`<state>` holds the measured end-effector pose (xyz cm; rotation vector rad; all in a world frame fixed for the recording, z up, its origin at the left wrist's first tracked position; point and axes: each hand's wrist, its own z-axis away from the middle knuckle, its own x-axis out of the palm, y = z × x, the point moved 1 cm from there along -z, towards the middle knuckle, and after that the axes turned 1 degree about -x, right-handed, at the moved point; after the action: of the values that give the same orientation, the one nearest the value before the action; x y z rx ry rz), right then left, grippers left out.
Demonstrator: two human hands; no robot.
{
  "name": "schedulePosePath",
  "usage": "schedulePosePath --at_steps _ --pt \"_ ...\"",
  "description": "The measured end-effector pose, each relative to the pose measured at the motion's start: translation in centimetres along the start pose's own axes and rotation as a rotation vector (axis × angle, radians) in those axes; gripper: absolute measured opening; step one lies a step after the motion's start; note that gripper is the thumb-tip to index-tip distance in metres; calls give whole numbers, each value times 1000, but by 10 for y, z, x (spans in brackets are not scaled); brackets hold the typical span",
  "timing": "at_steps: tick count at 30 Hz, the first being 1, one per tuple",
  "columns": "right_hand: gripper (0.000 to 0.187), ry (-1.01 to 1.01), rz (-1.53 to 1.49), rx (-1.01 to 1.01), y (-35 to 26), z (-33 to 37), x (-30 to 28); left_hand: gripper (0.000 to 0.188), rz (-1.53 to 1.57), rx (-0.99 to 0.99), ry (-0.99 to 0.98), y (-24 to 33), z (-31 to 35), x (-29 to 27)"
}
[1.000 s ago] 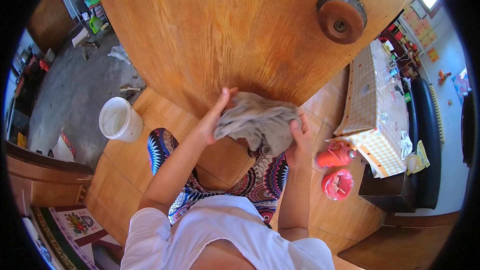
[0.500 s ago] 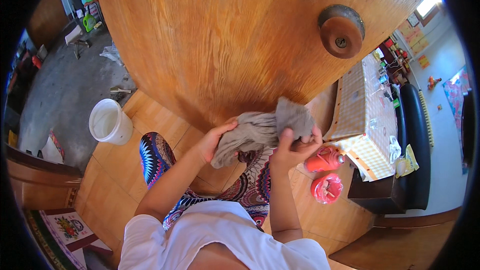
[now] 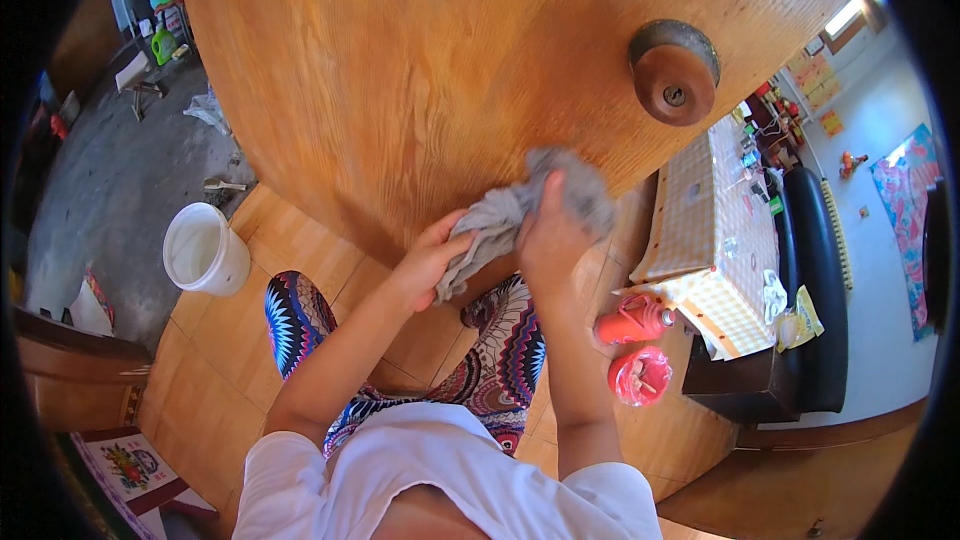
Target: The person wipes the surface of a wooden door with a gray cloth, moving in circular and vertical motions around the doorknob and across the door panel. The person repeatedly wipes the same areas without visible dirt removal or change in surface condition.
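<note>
A crumpled grey cloth point(image 3: 492, 220) is bunched between my two hands, in front of the lower part of a wooden door point(image 3: 400, 80). My left hand point(image 3: 428, 265) is closed round the cloth's lower left end. At its upper right end my right hand point(image 3: 555, 235) grips it, thumb on top; the other fingers are partly hidden behind the cloth, and that end is blurred. Whether the cloth touches the door I cannot tell. Above and to the right of my hands, a round brown door knob point(image 3: 675, 85) with a keyhole sticks out from the door.
A white bucket point(image 3: 207, 250) stands on the tiled floor at left. To the right are a red thermos point(image 3: 635, 320), a small red bin point(image 3: 640, 376) with a liner, and a table with a checked cloth point(image 3: 690, 210). A black sofa point(image 3: 825, 340) stands beyond it.
My right hand has turned over the cloth's upper end, thumb now pointing up, and moved slightly left and up. The left hand keeps its hold. The whole view has shifted a little.
</note>
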<state>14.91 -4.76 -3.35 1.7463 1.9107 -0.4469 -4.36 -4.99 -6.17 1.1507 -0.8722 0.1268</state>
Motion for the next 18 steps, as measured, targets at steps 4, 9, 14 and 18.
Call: schedulePosePath --at_steps 4,9,14,18 --pt "67 102 -35 -152 -4 51 20 38 -12 -98 117 -29 4 -21" --pt "69 46 -12 -23 -8 -21 -9 31 3 -41 115 -24 3 -24" --pt "71 187 75 70 -24 -93 -36 30 -12 216 74 21 -1 4" --pt "70 42 46 9 -18 -22 3 28 3 80 192 4 2 -12"
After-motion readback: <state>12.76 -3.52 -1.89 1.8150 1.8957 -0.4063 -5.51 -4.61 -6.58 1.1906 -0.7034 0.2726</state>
